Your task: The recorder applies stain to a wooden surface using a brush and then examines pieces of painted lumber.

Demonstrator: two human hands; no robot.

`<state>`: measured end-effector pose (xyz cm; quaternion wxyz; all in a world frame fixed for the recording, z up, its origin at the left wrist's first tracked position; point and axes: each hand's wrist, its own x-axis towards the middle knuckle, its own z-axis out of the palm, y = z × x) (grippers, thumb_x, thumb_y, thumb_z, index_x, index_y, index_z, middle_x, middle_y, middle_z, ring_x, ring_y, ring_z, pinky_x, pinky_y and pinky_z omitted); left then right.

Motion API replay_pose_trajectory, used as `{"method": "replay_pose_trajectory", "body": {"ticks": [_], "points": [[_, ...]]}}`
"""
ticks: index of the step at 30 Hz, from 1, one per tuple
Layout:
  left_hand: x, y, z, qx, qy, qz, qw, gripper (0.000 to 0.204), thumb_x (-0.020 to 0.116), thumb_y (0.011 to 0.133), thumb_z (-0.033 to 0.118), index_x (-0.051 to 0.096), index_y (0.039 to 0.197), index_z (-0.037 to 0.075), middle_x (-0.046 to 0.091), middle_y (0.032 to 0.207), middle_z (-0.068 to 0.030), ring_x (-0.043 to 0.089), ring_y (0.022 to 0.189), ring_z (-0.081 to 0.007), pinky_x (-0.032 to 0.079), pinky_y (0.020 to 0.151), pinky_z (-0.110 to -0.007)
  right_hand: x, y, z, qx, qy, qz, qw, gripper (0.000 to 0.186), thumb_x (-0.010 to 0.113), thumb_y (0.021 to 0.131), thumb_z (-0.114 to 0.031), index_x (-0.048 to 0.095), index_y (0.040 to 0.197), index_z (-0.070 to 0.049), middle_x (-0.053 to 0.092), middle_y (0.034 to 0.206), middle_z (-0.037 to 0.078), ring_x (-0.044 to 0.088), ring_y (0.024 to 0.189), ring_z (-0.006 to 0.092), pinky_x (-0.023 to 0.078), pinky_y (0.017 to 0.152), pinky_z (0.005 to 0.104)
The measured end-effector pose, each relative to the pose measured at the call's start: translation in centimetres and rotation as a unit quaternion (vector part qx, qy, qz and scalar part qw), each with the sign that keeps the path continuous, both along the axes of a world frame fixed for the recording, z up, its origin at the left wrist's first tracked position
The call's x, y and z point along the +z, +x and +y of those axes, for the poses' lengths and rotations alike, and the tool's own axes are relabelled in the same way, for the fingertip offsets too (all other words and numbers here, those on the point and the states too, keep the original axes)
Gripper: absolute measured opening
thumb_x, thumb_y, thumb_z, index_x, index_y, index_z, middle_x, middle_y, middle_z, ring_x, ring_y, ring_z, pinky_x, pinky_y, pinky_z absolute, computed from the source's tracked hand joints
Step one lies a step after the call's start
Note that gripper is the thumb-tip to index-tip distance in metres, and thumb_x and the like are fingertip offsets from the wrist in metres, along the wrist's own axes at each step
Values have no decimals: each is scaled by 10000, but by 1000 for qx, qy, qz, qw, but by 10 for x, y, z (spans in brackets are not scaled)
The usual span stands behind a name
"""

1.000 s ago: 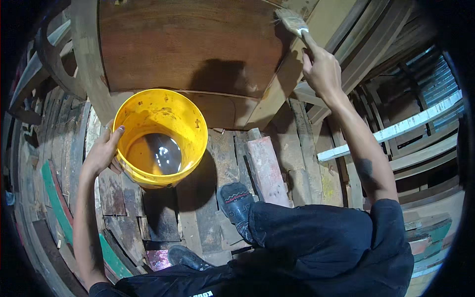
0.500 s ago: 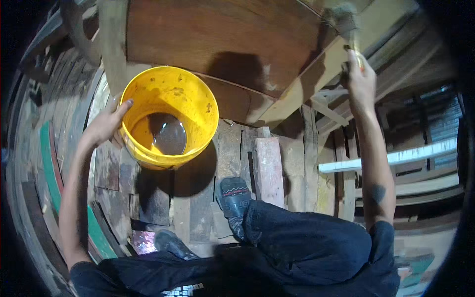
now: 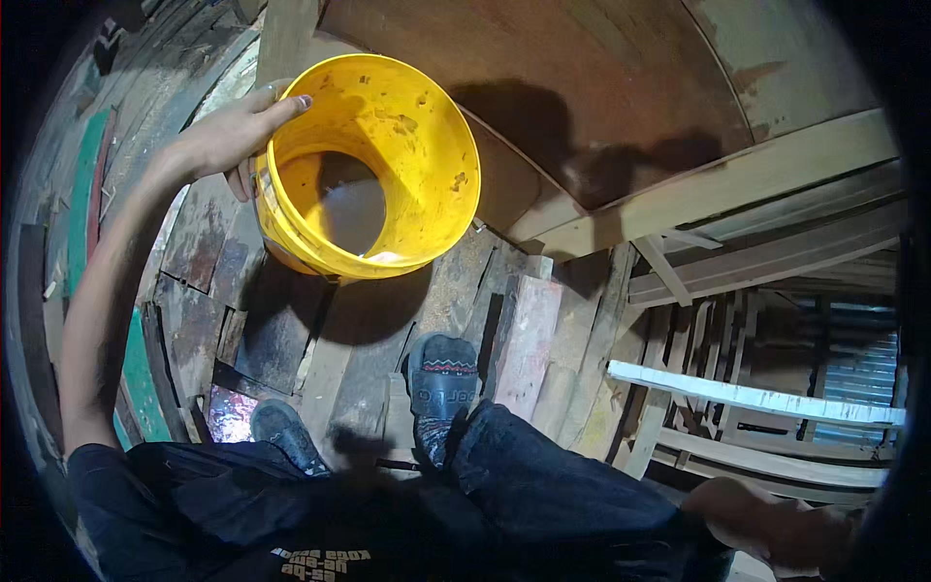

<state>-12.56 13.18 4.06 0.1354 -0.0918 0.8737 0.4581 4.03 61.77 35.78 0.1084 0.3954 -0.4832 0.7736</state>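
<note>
A round yellow bucket [image 3: 456,145] is tilted so that its mouth faces me, with a little dark liquid [image 3: 351,206] pooled at the bottom. Its inner wall carries brown smears and spots. My left hand [image 3: 257,121] grips the left of its rim, thumb over the edge and the other fingers outside. Bare skin of my right arm [image 3: 771,524] shows at the lower right, beside my knee. The fingers on that side cannot be made out, nor can anything held in them.
A brown wooden panel [image 3: 601,107] edged by a pale beam [image 3: 718,179] rises ahead. Uneven planks [image 3: 373,373] form the floor under my feet. A whitish bar [image 3: 756,393] crosses the right side before open framing. Green strips [image 3: 145,378] lie at left.
My right hand, which was raised at the panel with a paintbrush, has dropped to the lower right; the brush is out of sight. The bucket, held by my left hand, appears higher and farther right.
</note>
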Motion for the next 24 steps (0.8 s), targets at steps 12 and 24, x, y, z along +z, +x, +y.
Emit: {"method": "replay_pose_trajectory", "body": {"ticks": [12,24], "points": [[41,10,22,17,39,-44,998,735,456,1021,572,438,1454,-21,677,1038,-188,672,528,-208,579,419,-295,-41,32,38,-118,-27,14,993,115,470,1049,-136,567,1000,-98,511,839,-2,463,662,95,382,796,289],[31,4,17,11,-7,-31,999,731,463,1018,565,413,1499,17,633,1283,-205,637,943,-249,499,758,-337,-46,55,47,-107,-44,44,992,164,467,1057,-176,621,1019,-135,532,859,-42,444,685,65,344,896,303]]}}
